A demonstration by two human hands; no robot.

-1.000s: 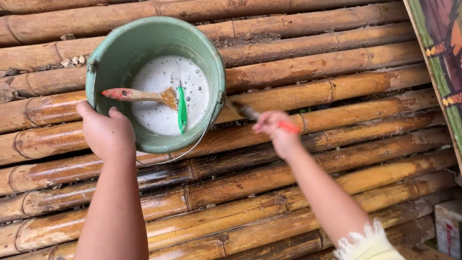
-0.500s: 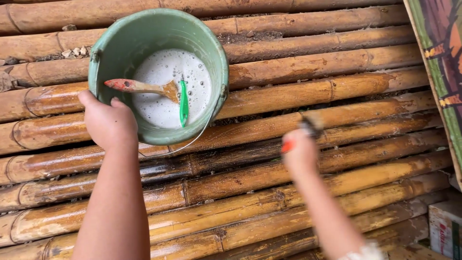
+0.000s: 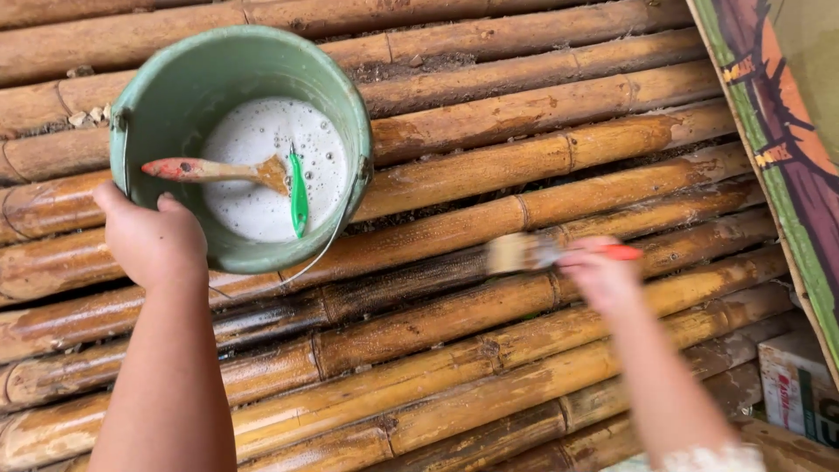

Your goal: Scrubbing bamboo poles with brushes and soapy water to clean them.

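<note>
Bamboo poles (image 3: 454,175) under the right hand (image 3: 603,278), which gripped a paintbrush (image 3: 542,253), looked wet; those beyond looked dry. Left hand (image 3: 153,240) clasped the bucket (image 3: 240,144).

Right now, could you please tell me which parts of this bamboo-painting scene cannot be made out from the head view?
- Right hand and its brush: motion-blurred, so the grip and bristles are unclear.
- Left hand: its fingers are hidden behind the green bucket.
- Wooden brush and green tool in the bucket: their ends are sunk in white liquid.
- Box: cut off by the right edge.
</note>
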